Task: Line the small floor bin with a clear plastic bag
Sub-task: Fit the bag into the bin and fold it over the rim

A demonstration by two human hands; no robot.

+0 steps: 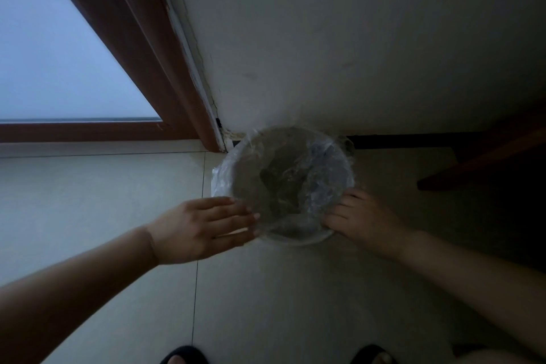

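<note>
A small round floor bin [298, 241] stands on the tiled floor against the wall, seen from above. A clear plastic bag [295, 177] lies inside it, crinkled, with its edge folded over the rim at the left and back. My left hand [204, 227] lies flat with fingers stretched out against the bin's near-left rim, touching the plastic. My right hand [360, 216] is curled at the near-right rim, its fingers bent onto the bag's edge there.
A brown wooden door frame [165, 68] meets the white wall [354, 38] just left of the bin. A dark wooden furniture piece [472, 162] juts in at the right. My two feet in dark slippers [183, 356] show at the bottom edge.
</note>
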